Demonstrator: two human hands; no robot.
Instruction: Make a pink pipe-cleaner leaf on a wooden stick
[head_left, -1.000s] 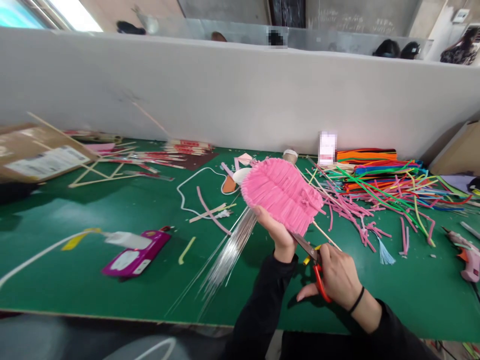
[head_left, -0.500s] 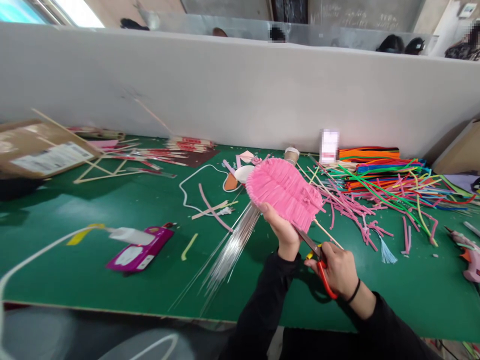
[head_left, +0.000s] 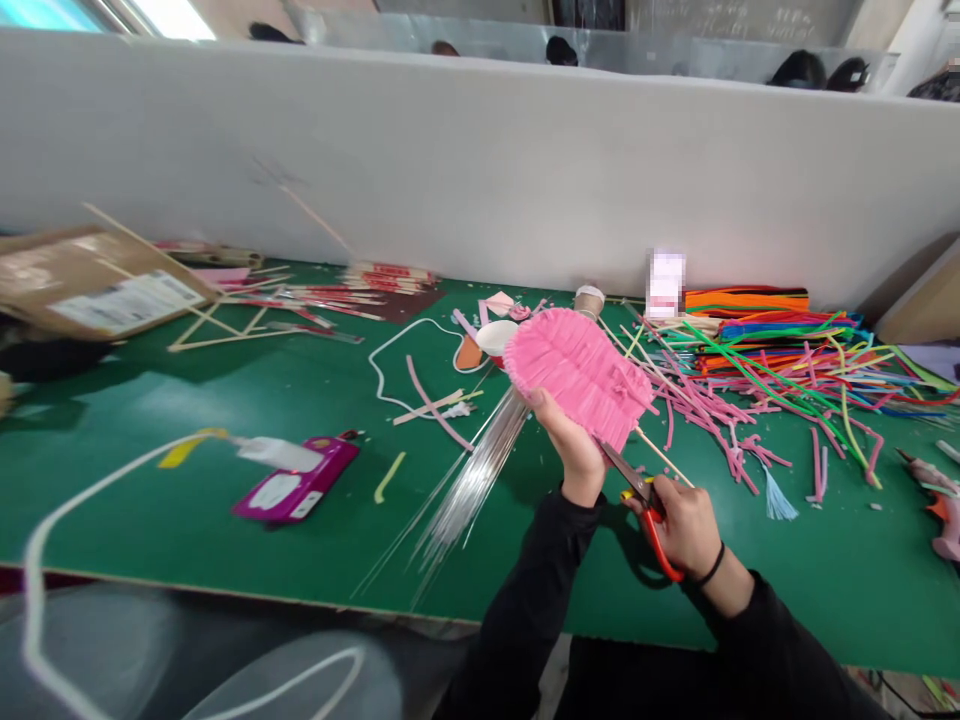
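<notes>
My left hand (head_left: pixel 574 450) grips the lower edge of a pink fringed piece (head_left: pixel 577 373) made of pipe cleaners, held up over the green table (head_left: pixel 225 400). My right hand (head_left: pixel 686 525) is closed on red-handled scissors (head_left: pixel 649 505). Their blades point up-left and meet the bottom edge of the pink piece, just right of my left hand. Both arms wear black sleeves, and a black band circles my right wrist.
A heap of coloured pipe cleaners (head_left: pixel 787 350) and pink offcuts (head_left: pixel 720 420) lies at the right. Thin wires (head_left: pixel 472 480) fan out left of my hands. A purple packet (head_left: pixel 296 490), white cord (head_left: pixel 405 350), cardboard box (head_left: pixel 90 280), wooden sticks (head_left: pixel 225 325) and a glue gun (head_left: pixel 941 500) lie around. A white partition (head_left: pixel 450 170) stands behind.
My right hand has closed the scissors and drawn in toward the pink piece. The view shifted slightly left and down; my left hand keeps its hold.
</notes>
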